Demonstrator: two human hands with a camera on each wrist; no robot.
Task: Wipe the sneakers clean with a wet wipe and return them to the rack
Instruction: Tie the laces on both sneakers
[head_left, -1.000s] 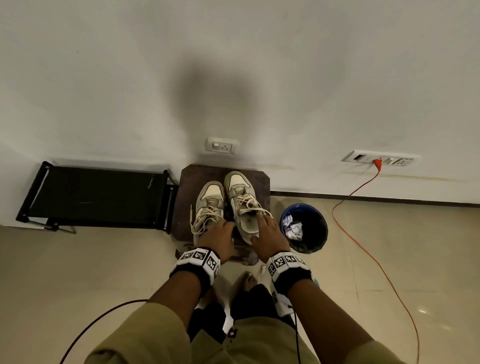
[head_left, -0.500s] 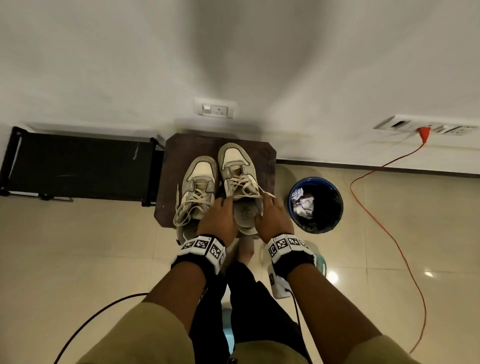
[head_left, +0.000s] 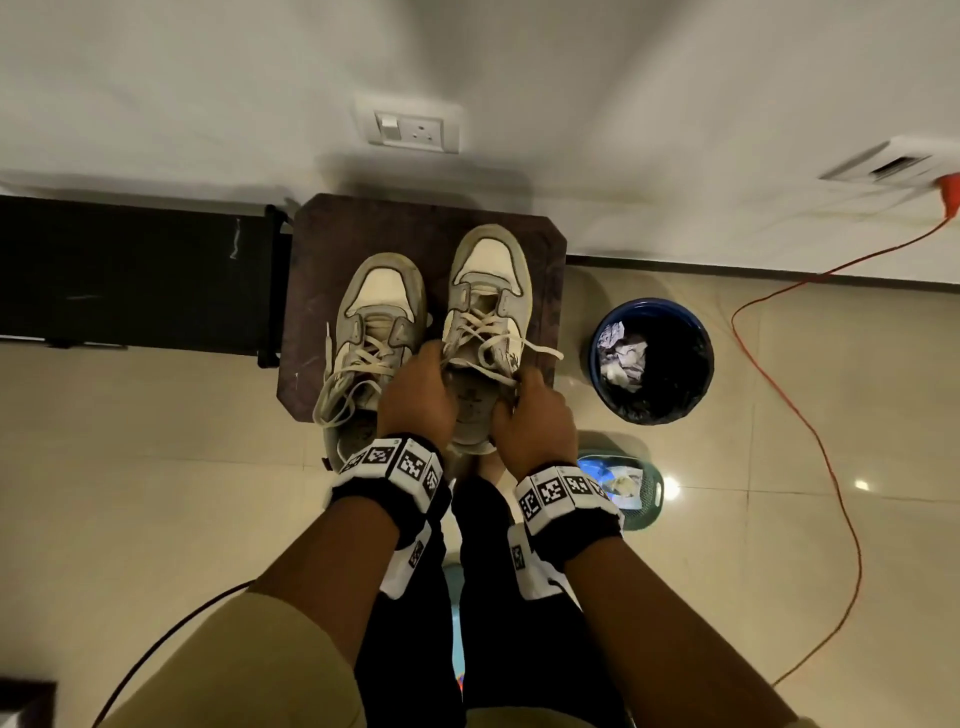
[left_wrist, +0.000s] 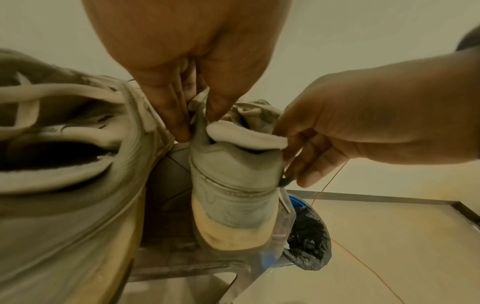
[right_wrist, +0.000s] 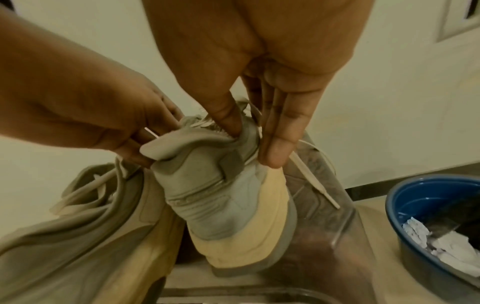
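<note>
The worn grey-and-cream lace-up right sneaker (head_left: 488, 312), beside its mate (head_left: 376, 332) on the dark brown stool (head_left: 311, 291), is pinched at its collar by the left hand (head_left: 418, 395) and right hand (head_left: 535, 421).

The left hand (left_wrist: 182, 67) pinches the collar of a grey sneaker (left_wrist: 233, 185) at its heel, thumb inside; the right hand (left_wrist: 363, 127) grips the collar's other side. A second sneaker (left_wrist: 64, 164) lies just beside it. A blue bin (left_wrist: 309, 236) with a black liner stands on the floor past the stool's (left_wrist: 182, 265) edge.
</note>
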